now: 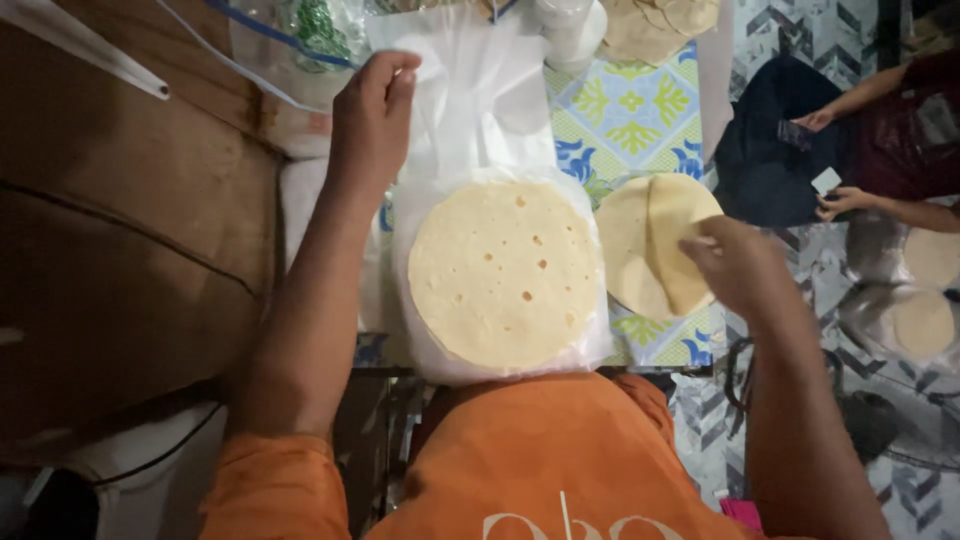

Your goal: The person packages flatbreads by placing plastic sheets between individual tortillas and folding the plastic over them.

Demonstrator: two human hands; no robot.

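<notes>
A stack of round pale flatbreads (503, 272) lies inside a clear plastic bag (478, 90) on the table in front of me. My left hand (372, 115) pinches the bag's open far end at its left edge. My right hand (735, 265) grips a folded flatbread (680, 225) that rests on another round flatbread (628, 245) just right of the bagged stack.
The table carries a blue, green and white patterned cloth (630, 115). More flatbreads (655, 22) and a white container (570, 25) sit at the far edge. A wooden board (120, 230) lies left. Another person's hands (835, 160) work at the right, near bagged flatbreads (922, 320) on the floor.
</notes>
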